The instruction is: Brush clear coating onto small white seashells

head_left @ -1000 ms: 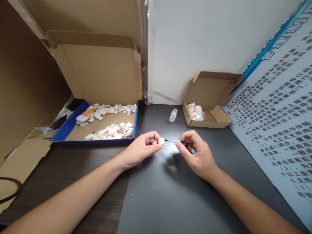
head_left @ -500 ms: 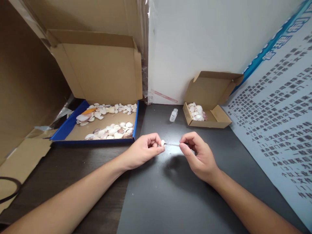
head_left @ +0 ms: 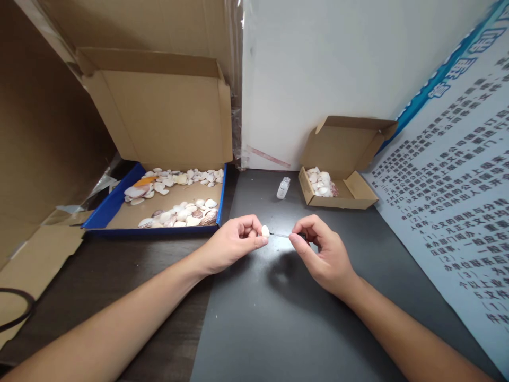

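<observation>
My left hand (head_left: 234, 245) pinches a small white shell (head_left: 264, 231) between thumb and fingers, held just above the dark mat (head_left: 278, 318). My right hand (head_left: 320, 253) is closed on a thin brush (head_left: 283, 235) with a black cap end, its tip touching the shell. A small clear bottle (head_left: 282, 188) stands open on the mat behind the hands. A small cardboard box (head_left: 338, 180) with several shells sits at the back right. A larger blue-rimmed box (head_left: 107, 209) with several shells lies at the left.
The large box's cardboard lid (head_left: 159, 106) stands upright behind it. A printed poster (head_left: 457, 201) leans along the right side. A white wall panel (head_left: 338, 69) closes the back. Flat cardboard (head_left: 35, 254) and a black cable (head_left: 16, 313) lie at the left edge.
The brush tip has stayed at the shell while my right hand shifted slightly left and my left hand turned the shell a little. Nothing else moved.
</observation>
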{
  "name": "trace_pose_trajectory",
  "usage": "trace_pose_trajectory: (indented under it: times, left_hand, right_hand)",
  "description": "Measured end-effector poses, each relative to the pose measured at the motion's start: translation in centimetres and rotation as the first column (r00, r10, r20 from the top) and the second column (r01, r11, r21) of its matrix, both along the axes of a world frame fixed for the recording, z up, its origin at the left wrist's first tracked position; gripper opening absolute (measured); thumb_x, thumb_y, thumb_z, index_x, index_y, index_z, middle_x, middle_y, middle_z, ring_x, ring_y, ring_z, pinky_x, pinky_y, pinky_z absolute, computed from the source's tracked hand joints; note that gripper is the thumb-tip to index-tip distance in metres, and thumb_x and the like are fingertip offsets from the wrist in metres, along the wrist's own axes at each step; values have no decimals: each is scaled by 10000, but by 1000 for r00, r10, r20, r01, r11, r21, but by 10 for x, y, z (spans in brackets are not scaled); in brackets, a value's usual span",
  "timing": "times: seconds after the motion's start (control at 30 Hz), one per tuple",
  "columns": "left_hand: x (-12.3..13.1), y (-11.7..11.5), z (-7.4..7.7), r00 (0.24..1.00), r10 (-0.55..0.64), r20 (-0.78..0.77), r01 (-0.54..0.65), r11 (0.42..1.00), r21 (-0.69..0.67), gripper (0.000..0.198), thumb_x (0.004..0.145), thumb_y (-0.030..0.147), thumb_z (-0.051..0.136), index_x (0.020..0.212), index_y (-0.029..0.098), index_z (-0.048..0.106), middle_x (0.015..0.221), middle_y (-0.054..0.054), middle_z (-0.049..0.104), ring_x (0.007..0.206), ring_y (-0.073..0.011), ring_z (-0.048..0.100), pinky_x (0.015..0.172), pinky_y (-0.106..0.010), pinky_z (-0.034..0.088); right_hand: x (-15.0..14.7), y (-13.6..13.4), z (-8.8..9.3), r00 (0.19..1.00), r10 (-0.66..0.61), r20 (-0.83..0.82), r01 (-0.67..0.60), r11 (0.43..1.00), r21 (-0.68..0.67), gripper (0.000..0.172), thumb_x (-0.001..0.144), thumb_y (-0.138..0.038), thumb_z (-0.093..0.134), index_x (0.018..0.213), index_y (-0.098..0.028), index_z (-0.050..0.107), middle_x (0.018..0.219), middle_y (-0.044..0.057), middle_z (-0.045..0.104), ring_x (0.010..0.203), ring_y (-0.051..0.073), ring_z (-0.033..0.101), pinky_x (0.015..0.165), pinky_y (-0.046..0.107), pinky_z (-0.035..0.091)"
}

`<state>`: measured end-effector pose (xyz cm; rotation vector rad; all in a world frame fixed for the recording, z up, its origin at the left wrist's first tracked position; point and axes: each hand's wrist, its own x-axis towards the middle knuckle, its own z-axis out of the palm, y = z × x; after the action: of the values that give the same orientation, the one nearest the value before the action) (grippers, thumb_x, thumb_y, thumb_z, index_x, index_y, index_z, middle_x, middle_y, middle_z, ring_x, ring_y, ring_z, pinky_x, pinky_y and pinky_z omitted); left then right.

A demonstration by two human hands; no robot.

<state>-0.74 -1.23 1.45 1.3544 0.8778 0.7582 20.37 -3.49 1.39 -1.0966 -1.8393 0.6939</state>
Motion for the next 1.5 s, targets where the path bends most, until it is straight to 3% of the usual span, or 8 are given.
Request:
trace_pose_trajectory:
  times: [0.33, 0.8, 1.2, 1.33, 1.5]
  left_hand:
    - [1, -1, -2, 999, -7, -46, 8, 1000, 11, 289, 798, 396, 687, 753, 170, 513, 564, 87, 373, 543, -79, 294, 533, -227, 238]
    - [0, -1, 0, 1000, 11, -10, -11, 1000, 21, 283, 793, 405, 693, 765, 173, 534, 555, 88, 378, 525, -74, 301, 530, -228, 242]
    - [4, -4, -2, 992, 29, -120, -18, 996, 92, 262, 811, 392, 657, 771, 185, 502, 558, 92, 334, 521, -81, 285, 506, -224, 241]
    - [3, -4, -2, 993, 24, -119, -12, 995, 101, 253, 820, 385, 646, 779, 186, 495, 566, 93, 335, 525, -82, 288, 511, -226, 246]
    - [3, -3, 0, 993, 18, -114, -6, 994, 112, 228, 832, 374, 632, 820, 172, 528, 571, 91, 351, 536, -84, 293, 524, -229, 257]
  right_hand:
    - [-2, -4, 3, 999, 15, -37, -14, 1000, 23, 76, 923, -207, 517, 849, -226, 514, 632, -54, 477, 519, 109, 452, 492, 233, 364]
    - [-2, -3, 2, 992, -109, 64, 105, 993, 60, 97, 872, -248, 596, 801, -221, 536, 602, -52, 468, 495, 109, 427, 478, 238, 369]
    - [-2, -6, 6, 1000, -15, 8, 14, 995, 99, 90, 897, -216, 536, 809, -232, 525, 610, -47, 522, 505, 117, 481, 485, 234, 400]
    - [-3, -5, 4, 999, -38, 16, 37, 995, 91, 141, 917, -209, 504, 777, -227, 507, 589, -58, 475, 483, 104, 440, 471, 228, 362]
    - [-2, -3, 2, 987, -154, 37, 151, 986, 77, 118, 883, -239, 576, 780, -223, 523, 590, -58, 455, 496, 109, 423, 490, 236, 359]
